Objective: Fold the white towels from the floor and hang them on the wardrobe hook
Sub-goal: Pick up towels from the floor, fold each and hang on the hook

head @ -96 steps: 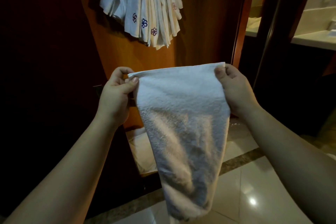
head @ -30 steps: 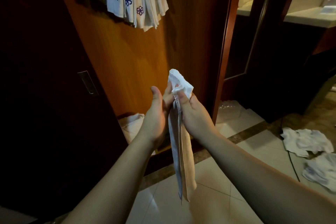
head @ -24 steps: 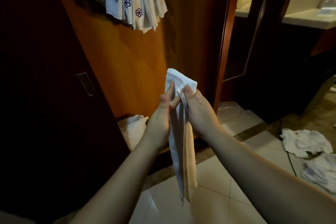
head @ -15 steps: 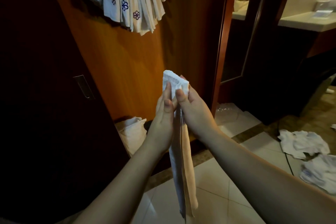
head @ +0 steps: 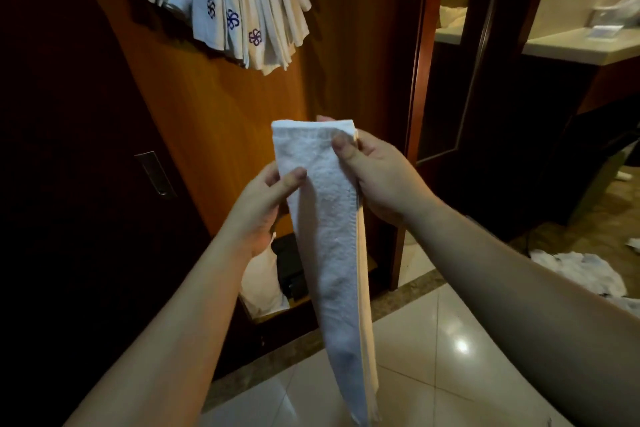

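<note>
Head view: a long folded white terry towel (head: 329,236) hangs between both hands before the orange-brown wooden wardrobe panel (head: 214,107).
The left hand (head: 263,204) pinches its left edge; the right hand (head: 374,173) pinches its top right corner, below the hanging bunch of white towels (head: 235,0).

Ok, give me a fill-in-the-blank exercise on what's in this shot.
1. Both hands hold a folded white ____.
2. The right hand pinches its top right ____, while the left hand grips the left edge lower down.
3. The hanging towels on the wardrobe panel bear small ____ emblems.
4. Crumpled towels lie on the ____ at right.

Missing words: towel; corner; flower; floor
</note>
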`<state>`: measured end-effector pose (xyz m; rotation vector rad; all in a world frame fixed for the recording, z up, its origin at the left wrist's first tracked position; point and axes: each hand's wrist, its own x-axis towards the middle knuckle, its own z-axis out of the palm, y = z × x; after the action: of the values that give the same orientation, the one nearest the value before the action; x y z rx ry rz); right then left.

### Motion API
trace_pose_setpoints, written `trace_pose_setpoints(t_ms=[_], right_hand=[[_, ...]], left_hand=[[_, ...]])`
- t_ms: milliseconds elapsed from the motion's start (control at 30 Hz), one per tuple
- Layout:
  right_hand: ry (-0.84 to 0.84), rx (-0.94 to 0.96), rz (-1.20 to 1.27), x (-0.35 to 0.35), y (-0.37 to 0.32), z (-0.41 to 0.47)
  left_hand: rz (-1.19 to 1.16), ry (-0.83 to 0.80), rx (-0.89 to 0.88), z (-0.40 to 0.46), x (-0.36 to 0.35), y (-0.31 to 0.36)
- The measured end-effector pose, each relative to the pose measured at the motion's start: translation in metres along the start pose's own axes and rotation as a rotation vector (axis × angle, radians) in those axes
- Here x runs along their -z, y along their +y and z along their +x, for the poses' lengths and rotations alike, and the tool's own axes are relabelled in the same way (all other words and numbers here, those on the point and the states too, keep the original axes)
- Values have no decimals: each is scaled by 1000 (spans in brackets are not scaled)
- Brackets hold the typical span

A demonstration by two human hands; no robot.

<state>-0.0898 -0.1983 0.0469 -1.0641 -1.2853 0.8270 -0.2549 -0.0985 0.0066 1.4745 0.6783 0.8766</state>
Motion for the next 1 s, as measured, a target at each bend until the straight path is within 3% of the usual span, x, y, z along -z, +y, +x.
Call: trace_pose_setpoints(t_ms=[133,267,433,567,800,1000], right_hand=[[-46,-8,188,7,-16,19],[-30,-38,395,26,-20,38],[79,-403,412,53,28,43],[-60,-679,392,40,81,20],[-88,-641,577,38,95,4],[-271,-544,76,42,88,-8]], left_hand=[[10,-172,69,8,5,6],[-43,-217,28,13,-3,24],[-207,-226,53,24,-24,55],[-251,-58,171,39,-37,80],[-134,288,286,71,-31,93],[-117,361,306,90,-27,99]])
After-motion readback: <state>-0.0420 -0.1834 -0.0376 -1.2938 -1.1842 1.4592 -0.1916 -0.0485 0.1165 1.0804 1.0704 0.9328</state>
